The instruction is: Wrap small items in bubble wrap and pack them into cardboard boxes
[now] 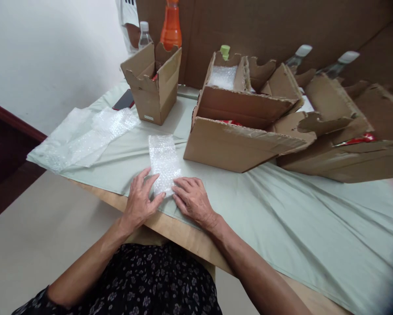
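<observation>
A narrow bubble wrap pouch (165, 159) lies flat on the pale green cloth near the table's front edge. My left hand (141, 194) rests at its lower left side, fingers spread, with the thumb and a fingertip on the plastic. On the other side, my right hand (193, 199) lies palm down with its fingertips touching the pouch's lower right edge. Its fingers are loosely bent and grip nothing that I can see. More bubble wrap sheets (85, 138) lie loosely overlapped to the left.
A small cardboard box (147, 98) stands behind the pouch, beside a dark phone (124, 99). Larger cut-open boxes (236, 146) line the right, one holding bubble wrap (222, 76). At the back stand an orange bottle (171, 28) and clear bottles. Green cloth (249, 205) covers the table.
</observation>
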A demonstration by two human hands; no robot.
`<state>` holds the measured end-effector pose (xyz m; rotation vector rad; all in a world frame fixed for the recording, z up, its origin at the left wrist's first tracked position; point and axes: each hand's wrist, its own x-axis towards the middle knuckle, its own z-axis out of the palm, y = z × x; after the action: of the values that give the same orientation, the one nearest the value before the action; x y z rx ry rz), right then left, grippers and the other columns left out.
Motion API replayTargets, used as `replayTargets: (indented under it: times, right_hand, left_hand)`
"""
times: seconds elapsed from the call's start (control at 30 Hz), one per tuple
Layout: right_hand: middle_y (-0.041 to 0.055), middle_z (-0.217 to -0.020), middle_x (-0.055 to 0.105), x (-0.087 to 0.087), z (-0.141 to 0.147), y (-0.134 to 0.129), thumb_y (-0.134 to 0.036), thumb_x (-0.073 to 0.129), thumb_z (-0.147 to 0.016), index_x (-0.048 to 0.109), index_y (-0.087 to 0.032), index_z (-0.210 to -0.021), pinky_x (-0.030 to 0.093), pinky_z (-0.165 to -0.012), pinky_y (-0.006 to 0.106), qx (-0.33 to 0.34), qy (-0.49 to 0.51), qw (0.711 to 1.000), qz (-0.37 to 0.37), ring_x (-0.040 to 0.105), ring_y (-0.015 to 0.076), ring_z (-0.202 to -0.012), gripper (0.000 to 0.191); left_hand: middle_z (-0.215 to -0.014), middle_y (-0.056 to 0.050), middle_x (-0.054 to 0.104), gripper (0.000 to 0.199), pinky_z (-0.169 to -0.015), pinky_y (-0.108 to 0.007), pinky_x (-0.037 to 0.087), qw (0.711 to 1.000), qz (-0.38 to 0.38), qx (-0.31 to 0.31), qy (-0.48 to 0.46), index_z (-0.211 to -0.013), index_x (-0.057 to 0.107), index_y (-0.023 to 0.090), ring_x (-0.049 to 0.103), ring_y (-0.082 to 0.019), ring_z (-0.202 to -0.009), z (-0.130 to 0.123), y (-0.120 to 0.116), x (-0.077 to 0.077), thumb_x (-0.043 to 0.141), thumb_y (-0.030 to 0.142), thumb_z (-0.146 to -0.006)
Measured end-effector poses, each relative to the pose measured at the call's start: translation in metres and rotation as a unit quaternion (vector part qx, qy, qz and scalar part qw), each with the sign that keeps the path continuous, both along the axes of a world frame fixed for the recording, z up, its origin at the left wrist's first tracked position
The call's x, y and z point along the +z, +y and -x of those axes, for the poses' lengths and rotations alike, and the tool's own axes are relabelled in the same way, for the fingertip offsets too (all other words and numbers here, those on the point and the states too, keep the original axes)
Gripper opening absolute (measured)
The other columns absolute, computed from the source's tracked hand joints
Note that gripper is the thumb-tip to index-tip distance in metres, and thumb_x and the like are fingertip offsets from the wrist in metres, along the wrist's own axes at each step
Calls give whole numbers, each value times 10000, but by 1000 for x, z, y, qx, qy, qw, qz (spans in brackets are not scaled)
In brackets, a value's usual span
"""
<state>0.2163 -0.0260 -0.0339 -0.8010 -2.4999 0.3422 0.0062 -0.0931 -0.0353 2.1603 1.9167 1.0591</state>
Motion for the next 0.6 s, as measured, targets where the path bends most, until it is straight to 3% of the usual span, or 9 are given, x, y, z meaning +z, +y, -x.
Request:
replayTargets:
  times: [0.17,0.3,0.47,0.6]
  right_hand:
    - [101,-1141,760,1,-1,1,-254,515,-1025,729,-229,-1089,413,-999,490,12,32,999,38,634,277,-1089,224]
    - [81,-1017,777,4,-3,0,-309,514,-1035,731,-238,-1014,430,-930,457,13,49,997,57,654,258,-967,229]
    - [79,-986,781,2,-5,-1,-365,620,-965,728,-222,-1052,450,-927,457,16,97,994,48,674,266,-972,200]
    - [74,-968,786,-1,-5,-1,-338,607,-966,736,-230,-1083,481,-899,448,-15,131,985,115,685,249,-889,206]
  left_hand:
    - [-1408,-153,595,308,-1091,-545,481,998,2,-56,37,-1244,665,221,569,-342,-1296,2,-21,4,659,301,-947]
    - [-1355,-143,624,197,-1047,-511,520,999,-17,-40,10,-1125,719,215,603,-310,-1242,-3,-22,1,599,220,-968]
    - [-1397,-150,589,164,-1072,-502,514,998,14,-34,-45,-1056,726,195,584,-300,-1274,-2,-18,3,586,244,-985]
    - [-1378,-162,604,214,-1079,-515,498,996,51,-40,-54,-1037,713,172,564,-305,-1293,1,-19,9,524,271,-1027]
